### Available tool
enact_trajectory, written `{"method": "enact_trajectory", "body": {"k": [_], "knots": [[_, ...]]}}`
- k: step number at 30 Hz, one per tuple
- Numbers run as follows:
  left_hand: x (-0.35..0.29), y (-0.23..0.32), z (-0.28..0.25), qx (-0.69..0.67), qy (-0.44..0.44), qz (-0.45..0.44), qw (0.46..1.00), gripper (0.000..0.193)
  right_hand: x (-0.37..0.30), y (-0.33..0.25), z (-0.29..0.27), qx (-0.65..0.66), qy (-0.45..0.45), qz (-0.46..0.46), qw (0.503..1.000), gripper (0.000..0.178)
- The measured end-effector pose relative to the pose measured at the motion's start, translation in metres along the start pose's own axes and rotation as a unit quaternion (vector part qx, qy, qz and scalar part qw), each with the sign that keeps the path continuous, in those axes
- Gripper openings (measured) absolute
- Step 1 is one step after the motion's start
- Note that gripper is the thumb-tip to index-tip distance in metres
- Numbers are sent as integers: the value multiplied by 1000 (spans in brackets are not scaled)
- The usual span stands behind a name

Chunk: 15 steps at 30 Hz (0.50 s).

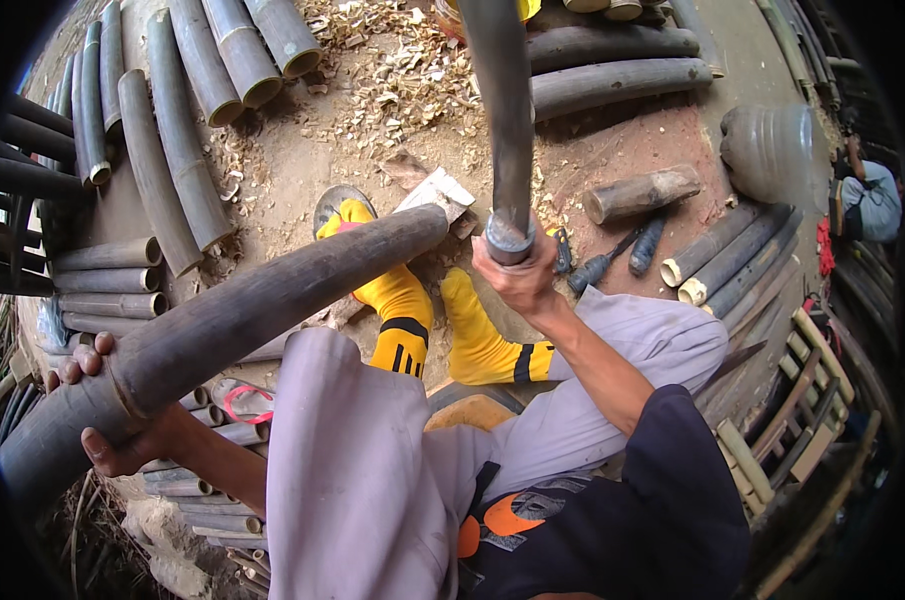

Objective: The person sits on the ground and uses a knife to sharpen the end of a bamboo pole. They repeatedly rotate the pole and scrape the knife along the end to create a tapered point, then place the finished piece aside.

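Observation:
My left hand wraps around the lower left part of a thick dark bamboo pole. The pole slants across my raised left leg, its far end close to a pale wooden block on the ground; I cannot tell whether they touch. In my right hand is a machete, held up by its handle, with a shiny metal collar just above the fist. Its dark blade points to the top of the view and is slightly blurred. My fingers hide most of the handle.
Cut bamboo poles lie at the far left, with more at the far right. Wood chips cover the ground ahead. A short bamboo piece, dark-handled tools and a large plastic bottle lie right. Another person sits beyond.

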State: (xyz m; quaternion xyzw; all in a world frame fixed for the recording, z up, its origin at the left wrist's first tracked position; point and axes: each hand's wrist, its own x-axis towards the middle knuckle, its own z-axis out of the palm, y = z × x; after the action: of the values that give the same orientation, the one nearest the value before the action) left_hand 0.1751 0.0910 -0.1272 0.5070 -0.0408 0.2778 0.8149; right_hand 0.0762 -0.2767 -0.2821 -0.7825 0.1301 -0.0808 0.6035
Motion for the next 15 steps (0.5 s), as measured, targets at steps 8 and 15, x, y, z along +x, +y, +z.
{"method": "enact_trajectory", "body": {"k": [8, 15], "knots": [[-1, -3, 10, 31, -13, 10, 999, 68, -4, 29, -10, -151, -146, 92, 973, 27], [5, 0, -3, -25, -81, -10, 996, 75, 0, 44, 0, -101, -93, 14, 990, 28]]}}
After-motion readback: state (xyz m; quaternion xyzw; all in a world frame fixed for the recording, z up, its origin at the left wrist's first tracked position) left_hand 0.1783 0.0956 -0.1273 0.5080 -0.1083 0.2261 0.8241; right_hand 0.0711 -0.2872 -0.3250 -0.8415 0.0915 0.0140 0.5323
